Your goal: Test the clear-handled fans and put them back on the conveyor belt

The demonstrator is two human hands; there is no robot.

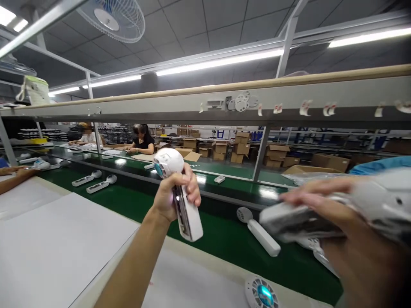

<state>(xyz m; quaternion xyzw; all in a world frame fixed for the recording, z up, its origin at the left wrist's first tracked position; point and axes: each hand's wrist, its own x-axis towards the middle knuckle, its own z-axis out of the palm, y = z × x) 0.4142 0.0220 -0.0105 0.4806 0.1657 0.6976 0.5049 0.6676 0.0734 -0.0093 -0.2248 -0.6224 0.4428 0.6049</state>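
Note:
My left hand is wrapped around the neck of a white handheld fan, raised over the green conveyor belt. Its round head points up, and the handle's side is uncovered, showing parts inside. At the right, my right hand grips a second white handheld fan, smeared by motion and lying nearly level. Below it on the belt rests a white fan with a long handle. Near the bottom edge, a round fan head with a teal-lit centre is partly cut off.
White sheets cover the near table at left. More fans lie along the belt. A shelf beam crosses above it. Two people sit across the line; another person's arm reaches in at left. Cardboard boxes stand behind.

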